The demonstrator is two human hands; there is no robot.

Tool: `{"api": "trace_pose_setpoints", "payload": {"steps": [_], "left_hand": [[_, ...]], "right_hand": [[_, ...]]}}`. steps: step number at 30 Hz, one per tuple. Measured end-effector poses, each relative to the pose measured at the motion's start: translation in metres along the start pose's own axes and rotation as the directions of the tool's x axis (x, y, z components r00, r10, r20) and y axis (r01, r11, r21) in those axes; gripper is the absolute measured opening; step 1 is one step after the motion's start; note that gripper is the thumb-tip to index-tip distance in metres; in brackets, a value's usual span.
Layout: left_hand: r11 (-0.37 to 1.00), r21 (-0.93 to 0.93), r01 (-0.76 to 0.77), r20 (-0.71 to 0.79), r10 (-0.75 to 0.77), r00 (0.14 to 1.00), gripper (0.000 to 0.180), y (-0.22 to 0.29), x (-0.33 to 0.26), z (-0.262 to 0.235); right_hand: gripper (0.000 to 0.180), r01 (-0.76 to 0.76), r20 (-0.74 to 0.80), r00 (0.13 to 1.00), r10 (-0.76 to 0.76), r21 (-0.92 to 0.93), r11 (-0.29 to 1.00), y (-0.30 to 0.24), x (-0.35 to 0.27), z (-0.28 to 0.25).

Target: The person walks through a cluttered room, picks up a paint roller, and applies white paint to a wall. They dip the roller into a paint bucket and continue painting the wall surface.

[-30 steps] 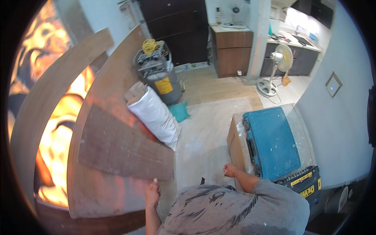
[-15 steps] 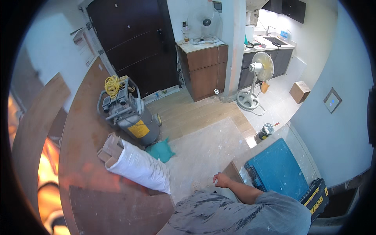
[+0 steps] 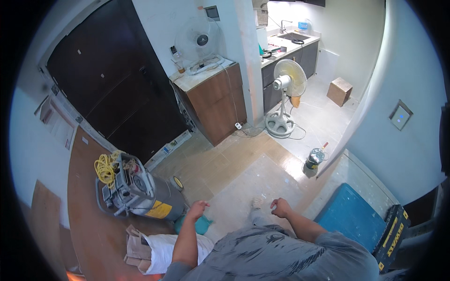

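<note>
Grip's pretty slack on both sides: left hand (image 3: 198,210) is half open with the fingers a bit bent, right hand (image 3: 280,207) is loosely curled, and both look released, just hanging over the floor (image 3: 253,180). Working down by size, there's the dark door (image 3: 115,77) filling the upper left, then a big brown board (image 3: 77,196) down the left side. Next up is the wood cabinet (image 3: 215,100) past the hands, near the door, with some clutter on top. Off to the right is a pale bench (image 3: 365,175), and a blue case (image 3: 351,218) sits near the right forearm, so that side's kinda boxed in. Black case (image 3: 393,239) is right beside the blue one.

Over on the left, the gray machine (image 3: 145,189) stands by the board with yellow cord (image 3: 106,168) heaped on it. That plus the white sack (image 3: 161,250) pretty much crowd the left side; brown strips (image 3: 138,250) poke out of the sack's end, and the left forearm hides part of it. White fan (image 3: 282,83) stands further out, on the tiles. Teal bag (image 3: 202,225) is on the floor by the left hand, partly covered by the arm; can't tell if they touch. Smaller stuff: a brown box (image 3: 339,92) beyond the fan, and a can (image 3: 315,158) past the right hand.
</note>
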State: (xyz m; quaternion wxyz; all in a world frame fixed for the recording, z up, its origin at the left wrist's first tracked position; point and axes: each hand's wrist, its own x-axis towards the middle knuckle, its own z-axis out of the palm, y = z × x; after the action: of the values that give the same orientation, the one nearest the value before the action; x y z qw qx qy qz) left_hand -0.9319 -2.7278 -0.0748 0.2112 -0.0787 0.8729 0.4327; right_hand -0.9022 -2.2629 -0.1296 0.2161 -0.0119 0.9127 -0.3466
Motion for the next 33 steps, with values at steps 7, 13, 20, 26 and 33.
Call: {"api": "trace_pose_setpoints", "payload": {"steps": [7,13,20,26,33], "left_hand": [[0.969,0.116,0.217,0.322,-0.244,0.915,0.049,0.053,0.095,0.026],[0.949,-0.138,0.283,0.162,-0.26,0.952,0.05,0.054,0.184,0.022],[0.941,0.308,-0.14,0.38,0.013,0.925,0.036,-0.023,0.321,-0.062],[0.926,0.317,0.206,0.282,-0.299,0.912,0.021,0.012,0.489,-0.077],[0.959,0.245,0.145,0.281,-0.214,0.936,0.028,0.25,0.664,-0.04]], "right_hand": [[0.026,-0.155,-0.024,0.988,0.155,0.021,0.988,0.045,0.116,-0.093],[0.023,-0.381,-0.064,0.917,0.394,0.158,0.911,0.079,0.178,-0.181],[0.025,-0.537,-0.241,0.723,0.647,0.394,0.746,0.149,0.211,-0.189],[0.026,-0.617,-0.197,0.561,0.804,0.548,0.565,0.156,0.203,-0.222],[0.024,-0.478,-0.116,0.357,0.927,0.829,0.289,0.111,0.214,-0.247]]}}
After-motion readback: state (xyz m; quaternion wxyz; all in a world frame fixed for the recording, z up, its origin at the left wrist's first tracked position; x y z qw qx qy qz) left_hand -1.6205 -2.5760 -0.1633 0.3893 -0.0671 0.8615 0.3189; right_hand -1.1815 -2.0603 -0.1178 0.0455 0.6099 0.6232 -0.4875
